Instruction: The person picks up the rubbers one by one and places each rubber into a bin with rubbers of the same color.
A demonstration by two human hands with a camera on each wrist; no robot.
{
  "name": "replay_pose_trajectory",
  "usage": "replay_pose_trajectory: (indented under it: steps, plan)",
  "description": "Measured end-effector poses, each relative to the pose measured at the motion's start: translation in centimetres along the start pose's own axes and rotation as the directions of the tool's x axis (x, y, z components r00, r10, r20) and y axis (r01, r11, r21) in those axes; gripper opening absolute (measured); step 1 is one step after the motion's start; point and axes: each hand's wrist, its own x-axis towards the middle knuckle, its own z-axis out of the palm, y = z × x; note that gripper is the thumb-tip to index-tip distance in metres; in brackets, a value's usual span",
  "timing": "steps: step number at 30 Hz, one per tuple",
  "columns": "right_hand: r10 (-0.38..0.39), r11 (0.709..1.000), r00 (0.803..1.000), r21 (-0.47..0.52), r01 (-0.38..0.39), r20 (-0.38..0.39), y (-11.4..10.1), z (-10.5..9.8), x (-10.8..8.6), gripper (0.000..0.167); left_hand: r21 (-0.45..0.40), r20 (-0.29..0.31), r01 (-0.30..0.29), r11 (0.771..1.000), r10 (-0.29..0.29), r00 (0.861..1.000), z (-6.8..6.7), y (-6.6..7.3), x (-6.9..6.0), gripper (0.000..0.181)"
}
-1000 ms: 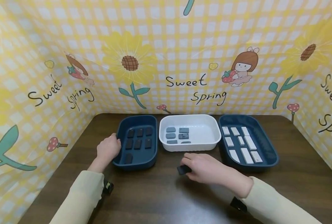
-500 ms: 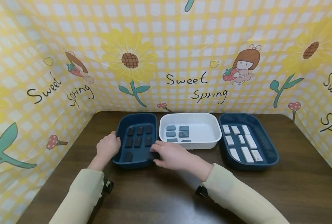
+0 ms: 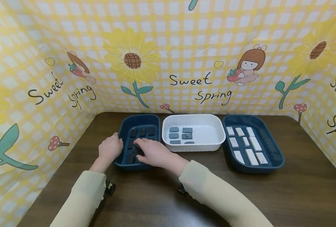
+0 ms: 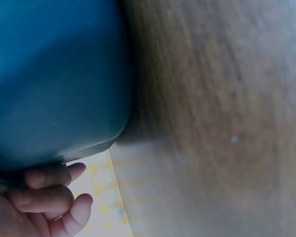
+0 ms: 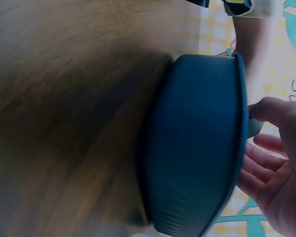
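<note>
My right hand [image 3: 156, 153] is over the left dark blue plastic bin [image 3: 142, 166], pinching a small dark rectangular block [image 3: 136, 149] between thumb and fingers. In the right wrist view the bin's rim partly hides that block [image 5: 255, 127]. Several similar dark blocks [image 3: 143, 132] lie in rows on the bin's floor, some covered by my right hand. At the bin's left side, my left hand [image 3: 109, 148] holds the rim. The left wrist view has its curled fingers [image 4: 49, 197] against the bin's edge.
A white bin [image 3: 194, 147] with several grey-blue pieces [image 3: 174, 129] stands in the middle. To its right, another dark blue bin [image 3: 274, 145] holds several white blocks [image 3: 252, 156]. All stand on a brown wooden table [image 3: 145, 201], before a yellow checked cloth [image 3: 185, 47].
My right hand has carried the dark block leftward from in front of the white bin to over the left blue bin. My left hand has stayed at that bin's rim.
</note>
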Motion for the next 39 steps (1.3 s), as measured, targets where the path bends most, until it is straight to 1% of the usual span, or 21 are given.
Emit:
replay_pose_trajectory:
  steps: [3,7,10,15,21,27,29,32,39]
  plan:
    - [0.041,0.999,0.998,0.032,-0.043,0.041,0.0,0.5,0.7,0.046,0.005,-0.009,0.002,1.000,-0.001,1.000,0.0,0.0,0.0,0.042]
    - [0.080,0.996,0.992,0.040,-0.084,0.100,0.2,1.4,1.3,0.043,0.013,-0.017,-0.001,1.000,0.002,1.000,0.0,0.2,0.1,0.041]
    - [0.100,0.993,0.988,0.049,-0.107,0.120,0.4,2.0,1.7,0.041,0.021,-0.019,-0.004,1.000,0.005,1.000,0.0,0.2,0.1,0.041]
    - [0.152,0.984,0.980,0.069,-0.162,0.132,0.7,2.5,2.4,0.037,0.027,-0.014,-0.005,1.000,0.006,1.000,-0.1,0.2,0.1,0.042]
    - [0.241,0.964,0.954,0.067,-0.257,0.181,0.6,2.6,3.1,0.036,0.027,-0.003,-0.002,1.000,0.002,1.000,-0.1,0.3,0.0,0.042]
    - [0.318,0.944,0.925,0.022,-0.329,0.208,0.5,2.9,3.5,0.038,0.026,-0.005,-0.004,1.000,0.005,1.000,0.1,0.3,-0.1,0.042]
    - [0.337,0.939,0.916,0.000,-0.345,0.216,0.5,3.0,3.7,0.037,0.025,-0.004,-0.007,1.000,0.007,1.000,0.0,0.3,-0.2,0.041]
    - [0.353,0.934,0.909,-0.025,-0.357,0.221,0.4,3.2,3.9,0.035,0.023,-0.011,-0.011,1.000,0.011,1.000,0.0,0.3,-0.1,0.041]
    - [0.370,0.928,0.903,-0.036,-0.371,0.217,0.4,3.7,4.1,0.027,0.022,-0.017,-0.011,1.000,0.011,1.000,0.0,0.2,-0.1,0.041]
